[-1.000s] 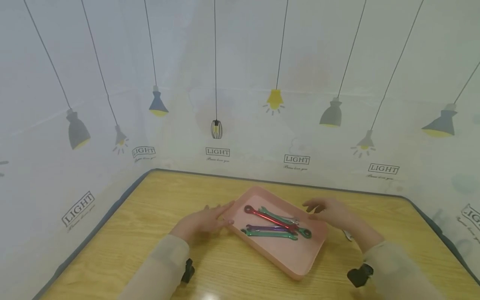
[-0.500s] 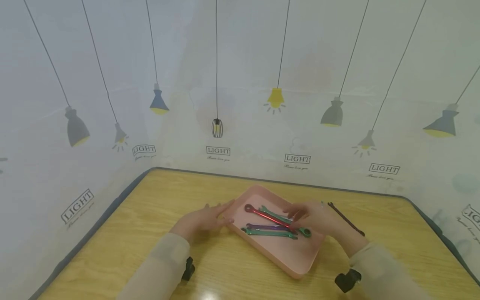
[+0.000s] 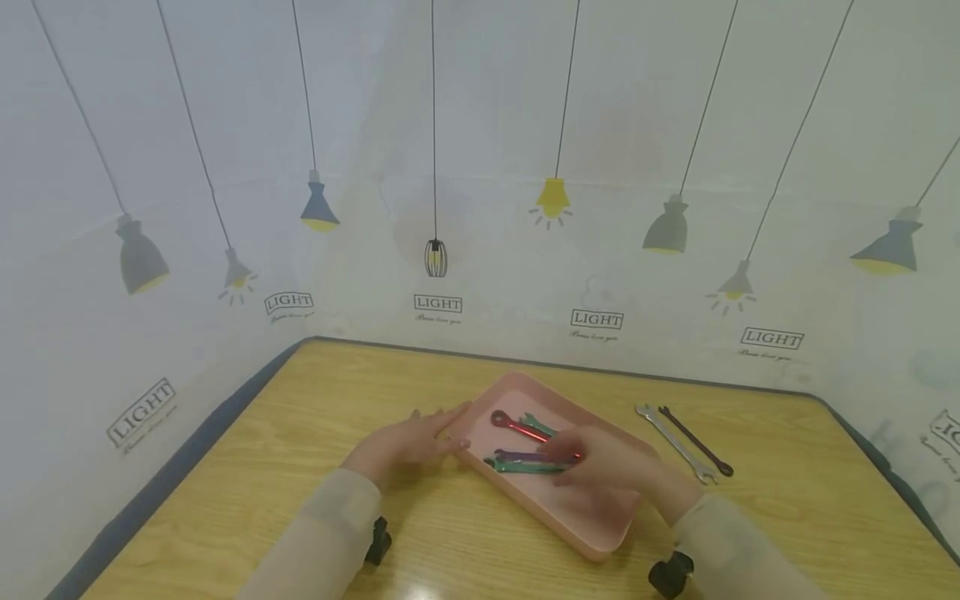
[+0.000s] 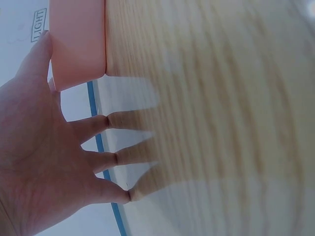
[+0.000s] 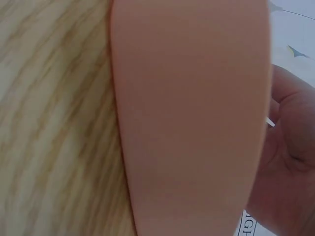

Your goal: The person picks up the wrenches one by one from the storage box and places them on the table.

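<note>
A pink tray (image 3: pixel 609 542) lies at an angle on the table and holds several wrenches. Among them are a red ratchet wrench (image 3: pixel 517 426), a purple wrench (image 3: pixel 521 456) and a green wrench (image 3: pixel 517 467). My left hand (image 3: pixel 408 442), fingers spread, touches the tray's left corner; its thumb lies along the pink wall (image 4: pixel 78 44) in the left wrist view. My right hand (image 3: pixel 607 462) reaches over the tray, thumb and fingers apart at the wrenches' right ends, slightly blurred. The tray wall (image 5: pixel 192 118) hides its fingertips in the right wrist view.
Right of the tray, a silver wrench (image 3: pixel 678 444) and a dark wrench (image 3: pixel 696 442) lie side by side on the wooden table (image 3: pixel 360 375). A white curtain (image 3: pixel 495 250) printed with lamps surrounds the table's back and sides.
My right hand has moved left and down from the tray's right rim to over the wrenches, uncovering the silver and dark wrenches on the table. My left hand stays at the corner.
</note>
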### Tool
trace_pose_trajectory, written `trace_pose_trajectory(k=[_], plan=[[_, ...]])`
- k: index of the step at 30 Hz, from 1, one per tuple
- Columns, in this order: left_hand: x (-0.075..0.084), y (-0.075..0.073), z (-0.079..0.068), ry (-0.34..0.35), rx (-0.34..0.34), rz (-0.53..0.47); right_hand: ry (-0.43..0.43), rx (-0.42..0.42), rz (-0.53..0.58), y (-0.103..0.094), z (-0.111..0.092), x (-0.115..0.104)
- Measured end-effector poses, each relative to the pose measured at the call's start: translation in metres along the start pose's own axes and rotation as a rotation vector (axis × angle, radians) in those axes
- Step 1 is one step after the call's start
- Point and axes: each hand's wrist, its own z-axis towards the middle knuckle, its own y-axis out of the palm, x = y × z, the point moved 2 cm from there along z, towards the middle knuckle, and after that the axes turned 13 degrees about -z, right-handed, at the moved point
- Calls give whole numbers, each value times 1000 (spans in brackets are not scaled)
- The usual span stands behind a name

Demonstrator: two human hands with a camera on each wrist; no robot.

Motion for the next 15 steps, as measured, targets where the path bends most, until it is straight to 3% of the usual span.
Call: trace_pose_trajectory(k=[5, 15], plan=[[-1, 0, 1, 3, 0, 3, 7, 11, 29, 8, 4, 0], [-2, 0, 2, 6, -4, 21, 83, 13, -35, 18, 11, 8]])
